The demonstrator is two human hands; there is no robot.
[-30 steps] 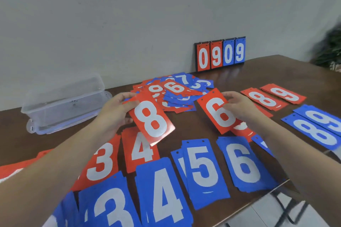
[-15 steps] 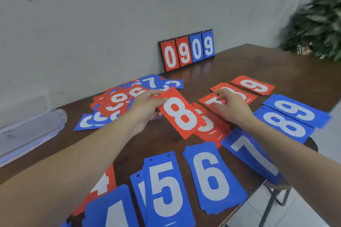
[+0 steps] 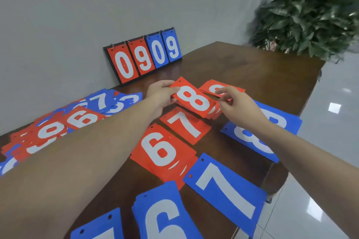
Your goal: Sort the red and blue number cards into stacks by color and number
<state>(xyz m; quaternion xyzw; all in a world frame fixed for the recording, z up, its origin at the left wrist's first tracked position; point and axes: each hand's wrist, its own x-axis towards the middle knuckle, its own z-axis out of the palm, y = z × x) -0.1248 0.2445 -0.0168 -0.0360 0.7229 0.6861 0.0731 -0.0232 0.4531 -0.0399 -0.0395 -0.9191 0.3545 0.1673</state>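
Observation:
My left hand (image 3: 161,95) grips the left end of a red 8 card (image 3: 194,101), held just over a stack of red cards on the brown table (image 3: 252,72). My right hand (image 3: 238,105) is at the card's right end with fingers curled; whether they pinch it is unclear. Behind it lies a red 9 stack (image 3: 208,85), partly hidden. Sorted stacks lie nearer me: red 7 (image 3: 186,124), red 6 (image 3: 163,151), blue 7 (image 3: 225,186), blue 6 (image 3: 163,217) and blue 8 (image 3: 254,141) under my right wrist. An unsorted red and blue pile (image 3: 77,120) spreads at the left.
A flip scoreboard (image 3: 143,56) reading 0909 leans on the wall at the back. A potted plant (image 3: 310,9) stands past the table's far right corner. The table's right edge runs close beside the blue stacks, with tiled floor below.
My left hand carried the red 8 card away from the pile, to the right and back, over the red stack. My right hand let go of the red 6 and moved to the 8's right end.

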